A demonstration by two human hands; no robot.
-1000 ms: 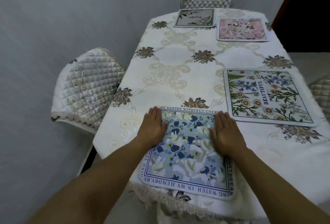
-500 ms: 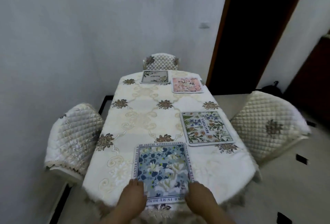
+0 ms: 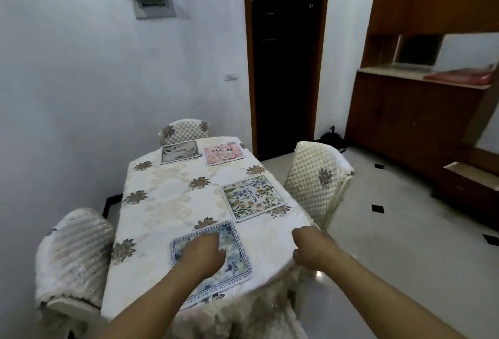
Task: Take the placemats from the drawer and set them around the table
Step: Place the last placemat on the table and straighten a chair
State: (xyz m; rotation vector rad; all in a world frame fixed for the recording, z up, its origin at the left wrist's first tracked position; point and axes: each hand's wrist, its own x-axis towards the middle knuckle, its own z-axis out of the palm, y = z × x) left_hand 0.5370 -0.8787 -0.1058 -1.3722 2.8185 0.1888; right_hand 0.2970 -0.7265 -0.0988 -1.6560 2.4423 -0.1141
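Four placemats lie on the cream floral tablecloth of the table. The blue floral placemat sits at the near end. A green and blue flower placemat lies on the right side. At the far end, a pink placemat and a grey placemat lie side by side. My left hand hovers over the blue placemat with loosely bent fingers and holds nothing. My right hand is at the table's near right corner, off the mat, loosely curled and empty.
Quilted cream chairs stand at the left, the far end and the right of the table. A dark doorway is behind. Wooden cabinets line the right wall, across tiled floor.
Both hands have come off the blue placemat; the right one has swung out to the table's right corner. The view has pulled back and turned right, showing the room.
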